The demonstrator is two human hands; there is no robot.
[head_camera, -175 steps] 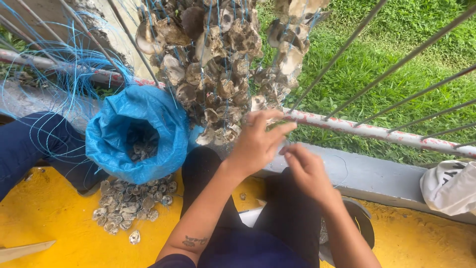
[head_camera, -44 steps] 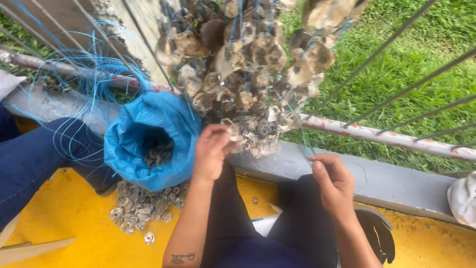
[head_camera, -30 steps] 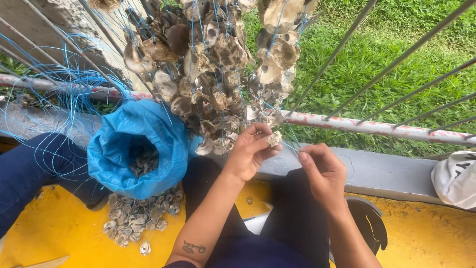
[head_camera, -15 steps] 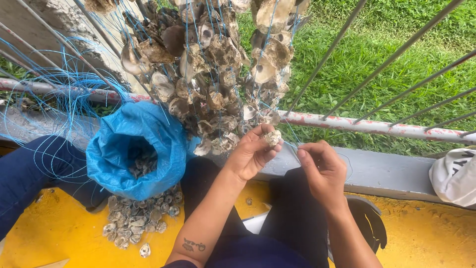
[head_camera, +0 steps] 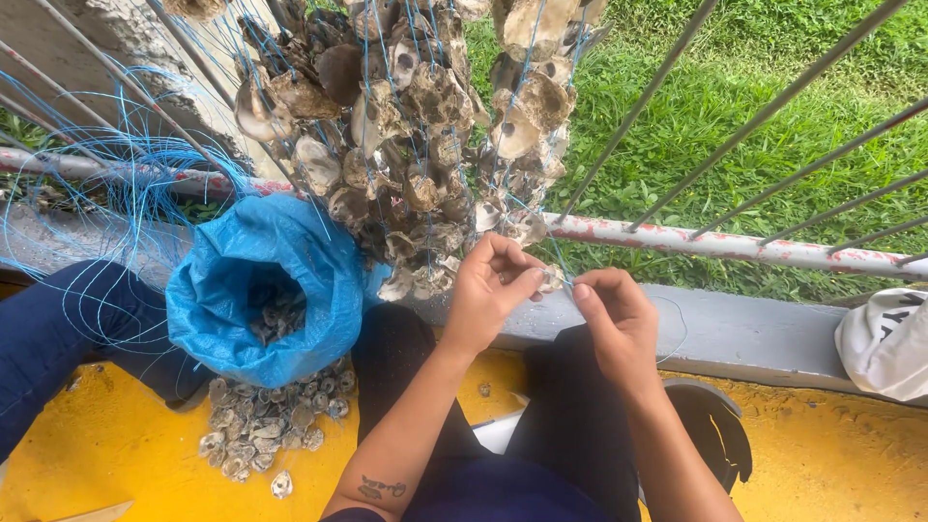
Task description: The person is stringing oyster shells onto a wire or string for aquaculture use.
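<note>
Hands meeting just below the hanging shells, close to the painted rail (head_camera: 735, 246). Left hand (head_camera: 488, 295) raised, fingers curled in, thumb and forefinger pressed on a small oyster shell (head_camera: 549, 280) at the bottom of the bunch. Right hand (head_camera: 614, 319) just beside it, fingertips pinched on thin blue line (head_camera: 565, 275) at that same shell; exact grip on the line too small to tell. Strung oyster shells (head_camera: 406, 145) dangling in thick grey-brown clusters from blue twine, lowest ones touching the left hand's knuckles. More loose blue twine (head_camera: 106, 203) tangled over the rail and metal bars (head_camera: 773, 97) to the left.

Open blue plastic bag (head_camera: 261, 290) slumped against the low concrete kerb (head_camera: 754, 324), left of the left forearm, with shells visible inside its mouth. Heap of loose shells (head_camera: 271, 430) spilled on the yellow floor (head_camera: 841, 464) just under the bag. Dark-trousered knees beneath both forearms, small tattoo on the left forearm. Another person's leg in blue trousers (head_camera: 68, 329) at far left, beside the bag. White cloth bag (head_camera: 889, 343) at the right edge, on the kerb. Green grass (head_camera: 725, 116) beyond the bars
</note>
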